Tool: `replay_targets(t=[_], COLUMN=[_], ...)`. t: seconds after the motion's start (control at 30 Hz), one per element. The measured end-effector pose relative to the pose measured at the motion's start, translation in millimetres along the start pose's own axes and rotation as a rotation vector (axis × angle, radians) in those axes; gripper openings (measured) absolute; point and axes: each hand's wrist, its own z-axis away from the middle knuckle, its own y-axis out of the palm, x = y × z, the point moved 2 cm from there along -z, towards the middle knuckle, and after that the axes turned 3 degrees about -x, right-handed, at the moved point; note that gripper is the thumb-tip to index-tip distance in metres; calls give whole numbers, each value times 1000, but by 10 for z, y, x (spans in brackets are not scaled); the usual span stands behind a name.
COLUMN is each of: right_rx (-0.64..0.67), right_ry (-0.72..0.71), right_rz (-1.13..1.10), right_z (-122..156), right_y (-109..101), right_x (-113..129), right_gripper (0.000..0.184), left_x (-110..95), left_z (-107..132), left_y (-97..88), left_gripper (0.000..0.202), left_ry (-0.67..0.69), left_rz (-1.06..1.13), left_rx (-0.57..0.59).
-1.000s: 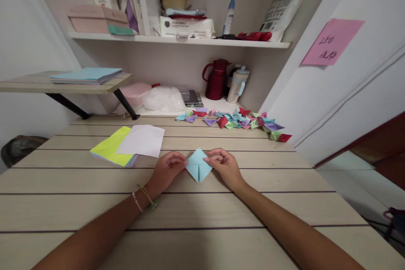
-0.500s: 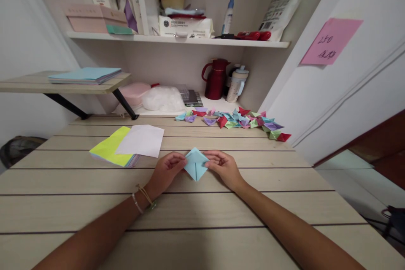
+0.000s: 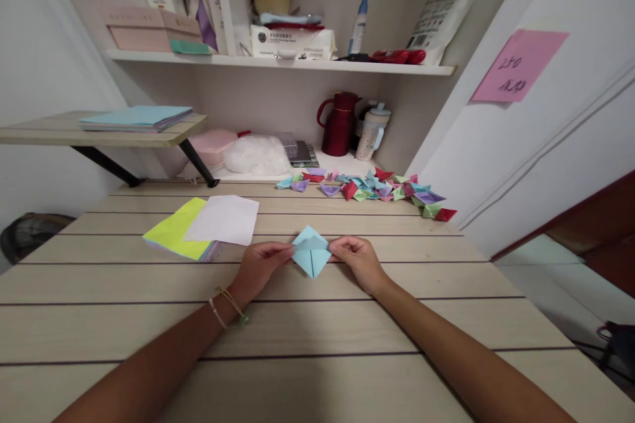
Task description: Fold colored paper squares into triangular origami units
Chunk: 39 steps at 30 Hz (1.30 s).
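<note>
A light blue folded paper (image 3: 311,260), diamond-shaped with a short slit line running down its lower half, is held just above the wooden table (image 3: 307,330). My left hand (image 3: 262,266) pinches its left corner between thumb and fingers. At the opposite corner my right hand (image 3: 358,260) has its thumb and fingers closed on the paper too. Two thin bracelets (image 3: 229,307) circle my left wrist.
Left of my hands lie a white sheet (image 3: 225,219) and a stack of paper with yellow (image 3: 176,231) on top. Several small folded paper boats (image 3: 370,186) crowd the back edge. A raised shelf (image 3: 169,135) stands at left; a red jug (image 3: 339,124) is behind.
The blue paper has shifted slightly up and to the right. My right hand has moved outward, with its fingers now drawn together at the paper's right corner.
</note>
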Motion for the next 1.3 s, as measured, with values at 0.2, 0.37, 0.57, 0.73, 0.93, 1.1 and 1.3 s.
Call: replay_targets(t=[0.2,0.37,0.57,0.73,0.93,1.1,1.3], right_rx=[-8,4,72,148,193,203,88], right_ry=[-7,-7,-49,-67,-74,-62,48], right_rz=[15,-2,115,220,244,210,91], right_z=[2,-4,21,47,54,59,17], right_y=[39,53,80,158,196,204,161], right_x=[14,9,-27,-45,-72,-58,-70], right_gripper=[24,31,26,35,38,35,33], left_x=[-21,-35,63,116,99,97,132], left_z=[22,26,9,13,37,33,-34], left_y=[26,32,64,81,98,100,44], left_gripper=[17,51,43,33,30,29,36], left_ry=[6,16,31,36,79,51,-30], left_rz=[21,-3,-49,-97,-176,-186,-108], left_rx=[-50,11,211,259,314,332,242])
